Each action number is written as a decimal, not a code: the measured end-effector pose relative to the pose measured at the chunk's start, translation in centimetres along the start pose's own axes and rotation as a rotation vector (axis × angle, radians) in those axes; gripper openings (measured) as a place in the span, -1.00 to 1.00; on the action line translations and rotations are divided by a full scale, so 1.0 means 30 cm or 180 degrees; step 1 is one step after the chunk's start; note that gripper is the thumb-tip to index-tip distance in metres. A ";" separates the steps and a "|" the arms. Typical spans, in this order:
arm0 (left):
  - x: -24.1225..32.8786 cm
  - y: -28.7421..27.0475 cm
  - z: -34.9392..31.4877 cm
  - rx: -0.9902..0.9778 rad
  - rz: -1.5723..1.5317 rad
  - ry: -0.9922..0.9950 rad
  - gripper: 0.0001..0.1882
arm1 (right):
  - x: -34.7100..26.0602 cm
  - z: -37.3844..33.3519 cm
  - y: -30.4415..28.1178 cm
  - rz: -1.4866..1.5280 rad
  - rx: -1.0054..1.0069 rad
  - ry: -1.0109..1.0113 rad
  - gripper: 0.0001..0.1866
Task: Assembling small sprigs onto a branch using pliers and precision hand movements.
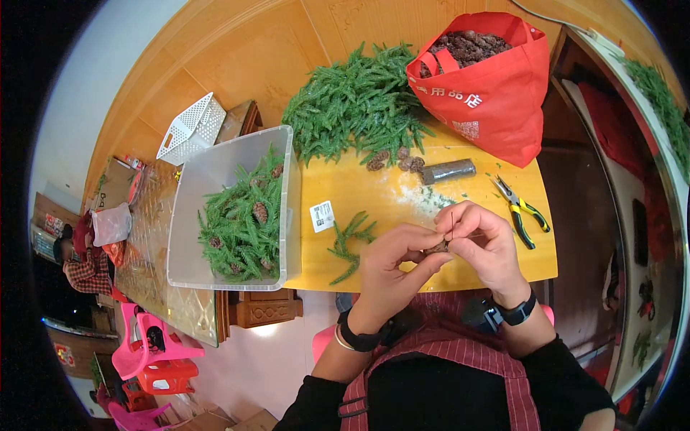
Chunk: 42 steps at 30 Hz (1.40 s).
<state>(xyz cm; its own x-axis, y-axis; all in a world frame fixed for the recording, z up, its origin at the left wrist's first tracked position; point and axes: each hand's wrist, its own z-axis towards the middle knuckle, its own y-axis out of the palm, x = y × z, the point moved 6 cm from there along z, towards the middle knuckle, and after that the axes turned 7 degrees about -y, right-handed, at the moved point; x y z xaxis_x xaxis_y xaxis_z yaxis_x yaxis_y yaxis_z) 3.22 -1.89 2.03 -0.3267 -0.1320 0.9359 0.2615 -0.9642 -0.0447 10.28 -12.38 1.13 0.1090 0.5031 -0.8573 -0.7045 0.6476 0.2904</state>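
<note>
A small brown, rough pine cone (438, 248), mostly hidden by fingers, is pinched in the left hand (392, 262). Just beside it, the right hand (489, 248) pinches a thin reddish wire (453, 224). A green sprig (351, 237) lies left of the left hand, before a clear bin (290, 208). Pliers (521, 208) rest right of the right hand; beyond both hands stands a red bag (496, 100).

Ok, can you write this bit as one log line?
left hand: holding pine cone | right hand: pinching thin strand | pliers: on table | green sprig: on table
</note>
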 end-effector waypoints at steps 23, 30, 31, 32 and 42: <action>-0.072 0.004 0.005 -0.0030 -0.1474 -0.0821 -0.76 | 0.081 -0.175 -0.534 -0.5292 0.0065 0.1095 -0.51; -0.057 0.000 0.007 -0.0077 -0.1543 -0.0715 -0.74 | 0.069 -0.186 -0.573 -0.4653 0.0562 0.0795 -0.76; -0.051 0.002 0.009 -0.0101 -0.1612 -0.0705 -0.73 | 0.073 -0.195 -0.588 -0.4663 0.0541 0.0786 -0.76; -0.046 0.003 0.009 -0.0123 -0.1684 -0.0696 -0.71 | 0.060 -0.203 -0.602 -0.4501 0.0606 0.0629 -0.83; -0.046 0.002 0.020 0.0013 -0.1719 -0.0543 -0.72 | -0.136 -0.158 -0.264 -0.2691 -0.0536 0.0463 -0.87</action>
<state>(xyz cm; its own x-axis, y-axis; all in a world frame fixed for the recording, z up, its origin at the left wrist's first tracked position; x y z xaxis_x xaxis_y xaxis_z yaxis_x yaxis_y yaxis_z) 4.22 -1.64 0.95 -0.2638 0.4193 0.8687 0.1017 -0.8835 0.4573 12.10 -22.27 0.31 0.5593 -0.1932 -0.8061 -0.5235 0.6717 -0.5242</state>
